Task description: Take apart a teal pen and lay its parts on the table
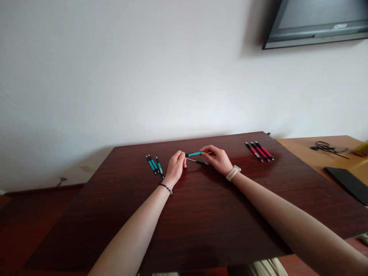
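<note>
Between my two hands is a blue pen [194, 153] with a black end. My left hand [176, 165] has its fingers closed around the black end. At the other end, my right hand [217, 158] pinches the blue barrel between thumb and fingers. Just below it, a thin black and silver pen [198, 162] reaches from beside my left fingers towards my right hand; whether it is held or lies on the table I cannot tell. Several blue pens [153, 165] lie to the left of my left hand. Off to the right are several pink-red pens [260, 151], side by side.
The dark wooden table [201, 222] stands against a white wall [129, 69]. At right, a lighter wooden table [310, 147] bears a black cable [327, 147] and a flat black object [347, 184]. A screen [322, 23] hangs at upper right.
</note>
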The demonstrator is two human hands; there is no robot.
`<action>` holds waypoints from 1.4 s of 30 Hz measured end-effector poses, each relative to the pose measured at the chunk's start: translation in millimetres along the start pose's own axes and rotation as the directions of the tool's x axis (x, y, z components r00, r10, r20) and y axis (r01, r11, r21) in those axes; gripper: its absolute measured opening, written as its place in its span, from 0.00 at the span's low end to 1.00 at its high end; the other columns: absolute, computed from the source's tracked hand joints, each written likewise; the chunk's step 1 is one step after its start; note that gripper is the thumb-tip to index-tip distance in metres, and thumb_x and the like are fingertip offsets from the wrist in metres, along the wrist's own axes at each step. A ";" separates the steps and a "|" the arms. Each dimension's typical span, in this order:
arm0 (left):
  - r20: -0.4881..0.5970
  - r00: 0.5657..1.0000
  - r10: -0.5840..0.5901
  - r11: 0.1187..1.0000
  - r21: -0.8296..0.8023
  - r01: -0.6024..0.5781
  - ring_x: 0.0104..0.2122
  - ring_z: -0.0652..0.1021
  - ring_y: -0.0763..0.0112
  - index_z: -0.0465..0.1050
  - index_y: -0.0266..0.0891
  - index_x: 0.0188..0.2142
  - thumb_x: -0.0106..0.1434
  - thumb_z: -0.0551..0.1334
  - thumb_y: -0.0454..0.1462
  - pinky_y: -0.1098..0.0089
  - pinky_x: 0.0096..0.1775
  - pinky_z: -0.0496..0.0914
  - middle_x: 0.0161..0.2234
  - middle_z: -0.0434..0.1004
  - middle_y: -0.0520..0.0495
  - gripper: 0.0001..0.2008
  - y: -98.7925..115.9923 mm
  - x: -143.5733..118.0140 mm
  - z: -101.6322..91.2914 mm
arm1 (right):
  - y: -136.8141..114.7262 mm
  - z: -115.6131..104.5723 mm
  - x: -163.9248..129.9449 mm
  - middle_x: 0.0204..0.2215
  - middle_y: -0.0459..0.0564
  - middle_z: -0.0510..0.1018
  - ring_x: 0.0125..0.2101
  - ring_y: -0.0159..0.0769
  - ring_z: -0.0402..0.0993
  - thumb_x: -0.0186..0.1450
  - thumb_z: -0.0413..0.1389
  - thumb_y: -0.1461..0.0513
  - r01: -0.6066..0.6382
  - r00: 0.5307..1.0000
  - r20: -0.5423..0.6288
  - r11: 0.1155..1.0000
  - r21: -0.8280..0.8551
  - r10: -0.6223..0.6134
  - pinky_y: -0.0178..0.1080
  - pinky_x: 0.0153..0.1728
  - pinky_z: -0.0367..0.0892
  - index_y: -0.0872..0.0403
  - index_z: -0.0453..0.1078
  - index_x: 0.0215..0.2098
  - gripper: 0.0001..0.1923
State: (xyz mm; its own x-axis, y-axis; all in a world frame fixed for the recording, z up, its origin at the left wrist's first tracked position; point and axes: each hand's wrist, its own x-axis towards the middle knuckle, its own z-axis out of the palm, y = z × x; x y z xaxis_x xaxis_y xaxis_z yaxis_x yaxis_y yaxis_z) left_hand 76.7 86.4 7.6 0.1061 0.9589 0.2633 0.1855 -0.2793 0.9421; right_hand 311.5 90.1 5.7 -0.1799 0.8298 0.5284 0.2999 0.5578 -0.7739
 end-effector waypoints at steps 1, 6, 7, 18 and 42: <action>-0.027 1.000 -0.005 1.000 0.015 0.005 0.23 0.71 0.75 0.63 0.42 0.29 0.74 0.55 0.51 0.74 0.27 0.64 0.24 0.68 0.54 0.21 -1.3 0.6 0.3 | -0.2 -0.1 0.0 0.44 0.50 0.85 0.42 0.43 0.83 0.73 0.59 0.50 0.001 1.000 0.003 1.000 -0.001 -0.001 0.45 0.48 0.78 0.49 0.78 0.48 0.13; -0.191 0.979 -0.074 0.996 0.031 0.082 0.19 0.66 0.74 0.59 0.43 0.25 0.74 0.53 0.56 0.72 0.23 0.61 0.20 0.63 0.54 0.27 -10.4 5.5 -2.5 | -1.1 -1.3 0.4 0.43 0.50 0.85 0.42 0.43 0.83 0.72 0.60 0.49 -0.026 0.999 -0.023 1.000 0.014 0.026 0.45 0.47 0.78 0.49 0.77 0.46 0.14; -0.202 0.978 -0.054 0.996 0.061 0.068 0.20 0.68 0.73 0.60 0.43 0.25 0.75 0.52 0.56 0.72 0.25 0.62 0.21 0.65 0.53 0.27 -10.9 5.8 -3.6 | -1.0 -1.4 0.6 0.44 0.50 0.85 0.42 0.43 0.83 0.72 0.60 0.49 -0.035 0.999 -0.035 0.999 0.019 0.035 0.45 0.48 0.78 0.49 0.77 0.46 0.14; 0.201 0.970 0.135 0.851 0.478 -0.218 0.44 0.82 0.59 0.71 0.44 0.39 0.79 0.50 0.45 0.64 0.48 0.71 0.42 0.82 0.44 0.15 3.5 -5.9 4.6 | 13.2 -2.7 4.4 0.40 0.52 0.85 0.43 0.45 0.83 0.71 0.60 0.48 -0.118 0.978 -0.166 0.991 0.068 0.128 0.45 0.46 0.77 0.50 0.76 0.46 0.16; 0.103 0.966 0.236 0.660 0.713 -0.237 0.41 0.76 0.59 0.72 0.43 0.37 0.68 0.62 0.28 0.60 0.46 0.71 0.37 0.77 0.46 0.07 -3.7 -5.0 0.2 | 24.8 -3.8 6.5 0.39 0.52 0.85 0.42 0.44 0.83 0.65 0.65 0.47 -0.262 0.934 -0.173 0.928 0.265 0.313 0.45 0.43 0.76 0.51 0.76 0.43 0.19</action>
State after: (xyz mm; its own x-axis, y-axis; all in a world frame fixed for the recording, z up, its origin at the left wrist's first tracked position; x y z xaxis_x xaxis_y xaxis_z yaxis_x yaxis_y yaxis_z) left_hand 75.7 82.6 2.8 0.2470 0.8554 0.4552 0.7939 -0.4481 0.4111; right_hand 321.3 109.3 -8.8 0.0878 0.9462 0.3114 0.0769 0.3052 -0.9492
